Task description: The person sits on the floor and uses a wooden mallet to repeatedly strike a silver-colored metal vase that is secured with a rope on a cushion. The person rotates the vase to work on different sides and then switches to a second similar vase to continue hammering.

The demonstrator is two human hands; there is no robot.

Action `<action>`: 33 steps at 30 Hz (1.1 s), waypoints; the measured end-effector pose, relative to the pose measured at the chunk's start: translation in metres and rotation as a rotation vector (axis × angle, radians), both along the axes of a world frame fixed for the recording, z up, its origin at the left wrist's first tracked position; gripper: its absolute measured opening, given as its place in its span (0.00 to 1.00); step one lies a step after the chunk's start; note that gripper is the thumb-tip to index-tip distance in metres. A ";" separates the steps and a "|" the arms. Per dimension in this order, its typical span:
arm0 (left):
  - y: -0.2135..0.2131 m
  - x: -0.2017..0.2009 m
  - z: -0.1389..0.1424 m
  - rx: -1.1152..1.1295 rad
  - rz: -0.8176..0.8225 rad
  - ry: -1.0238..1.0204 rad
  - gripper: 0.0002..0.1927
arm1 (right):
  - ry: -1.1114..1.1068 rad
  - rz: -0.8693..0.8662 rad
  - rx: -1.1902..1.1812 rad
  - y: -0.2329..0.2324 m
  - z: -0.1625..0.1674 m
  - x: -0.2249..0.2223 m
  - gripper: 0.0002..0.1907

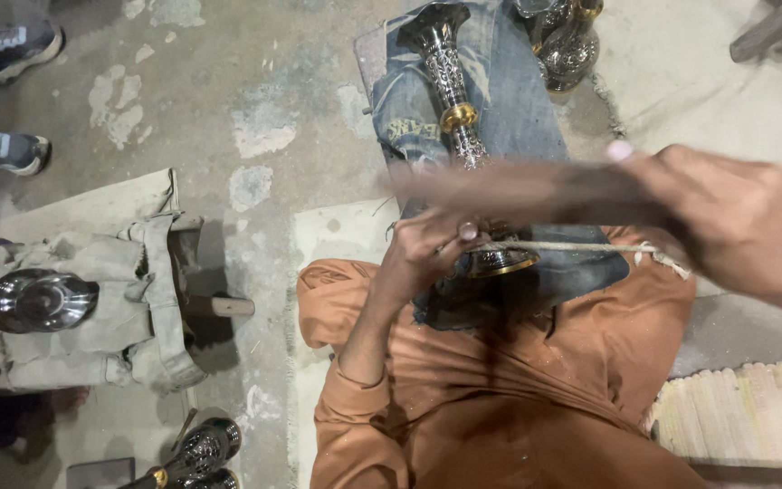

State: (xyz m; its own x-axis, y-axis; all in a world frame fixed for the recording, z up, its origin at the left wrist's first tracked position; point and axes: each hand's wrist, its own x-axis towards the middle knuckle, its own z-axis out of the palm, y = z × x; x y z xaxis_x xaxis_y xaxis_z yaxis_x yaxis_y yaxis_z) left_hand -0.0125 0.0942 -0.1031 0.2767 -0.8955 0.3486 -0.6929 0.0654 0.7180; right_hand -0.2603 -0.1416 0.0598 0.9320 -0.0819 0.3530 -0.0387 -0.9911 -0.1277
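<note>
A tall silver vase (452, 86) with engraved sides and a gold ring lies on a blue denim cloth (518, 100) over my lap. My left hand (423, 254) grips its wide gold-rimmed base (504, 263). My right hand (739, 217) is closed on a long dark stick (518, 192), blurred with motion, that crosses above the vase. A pale cord (581, 246) stretches from the vase base toward my right hand, frayed at that end. I cannot tell whether the stick touches the vase.
Another polished silver vessel (38, 301) rests on a beige cloth (128, 308) at the left. More silver vases lie at the bottom left (203, 448) and the top (567, 41). Someone's shoes (11, 149) stand at the upper left. Pale stacked strips (744, 412) lie at the lower right.
</note>
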 end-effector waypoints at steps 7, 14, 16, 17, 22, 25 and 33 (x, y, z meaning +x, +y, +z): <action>0.003 0.007 -0.026 0.253 0.050 0.112 0.22 | -0.022 0.075 -0.217 -0.011 -0.014 -0.012 0.44; 0.008 0.005 -0.037 0.045 0.049 0.190 0.21 | -0.001 0.079 -0.413 -0.005 0.001 -0.004 0.41; 0.009 0.005 -0.035 -0.048 0.015 0.255 0.27 | 0.007 0.071 -0.442 -0.001 0.010 0.000 0.41; 0.009 0.006 -0.033 -0.004 0.022 0.192 0.26 | 0.037 0.029 -0.276 0.001 0.013 0.003 0.42; 0.007 0.009 -0.021 0.030 -0.085 0.301 0.19 | 0.096 0.113 -0.521 0.001 0.019 0.006 0.40; 0.006 0.001 -0.015 -0.178 0.035 0.145 0.23 | 0.138 0.101 -0.345 -0.001 0.011 0.005 0.40; -0.018 0.022 0.005 -0.444 0.247 0.738 0.12 | 0.041 -0.074 -0.236 -0.011 -0.019 -0.026 0.40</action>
